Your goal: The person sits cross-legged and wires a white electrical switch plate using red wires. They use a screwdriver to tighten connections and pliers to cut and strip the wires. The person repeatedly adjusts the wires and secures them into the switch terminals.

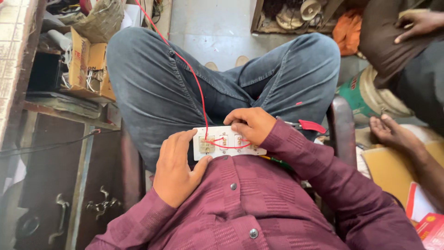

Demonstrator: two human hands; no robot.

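A cluttered workshop floor with cardboard boxes [88,65] is lying beyond the seated person's crossed legs. A white switch plate [229,142] is resting on the lap, its long axis running left to right, wired back facing up. The left hand [175,169] is gripping its left end, thumb underneath and fingers curled over. The right hand [249,124] is pressing bunched fingertips onto the right part, by the red wire [185,62].
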